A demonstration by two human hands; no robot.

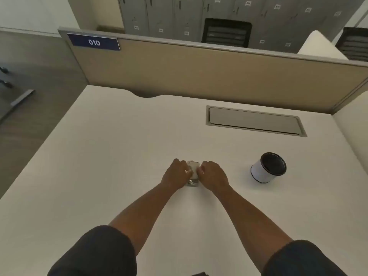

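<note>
A small white and metal object [193, 168] with screws at its near and far ends lies on the white desk [111, 156], at the middle. My left hand [176, 174] grips its left side with curled fingers. From the other side, my right hand [214, 175] grips its right edge. The two hands hide most of the object, so its exact shape is unclear.
A white cylindrical container [267, 167] with a black rim stands tilted to the right of my hands. A grey cable hatch [254, 121] is set into the desk further back. A tan partition [199, 70] with a blue "010" sign [93, 42] closes the far edge.
</note>
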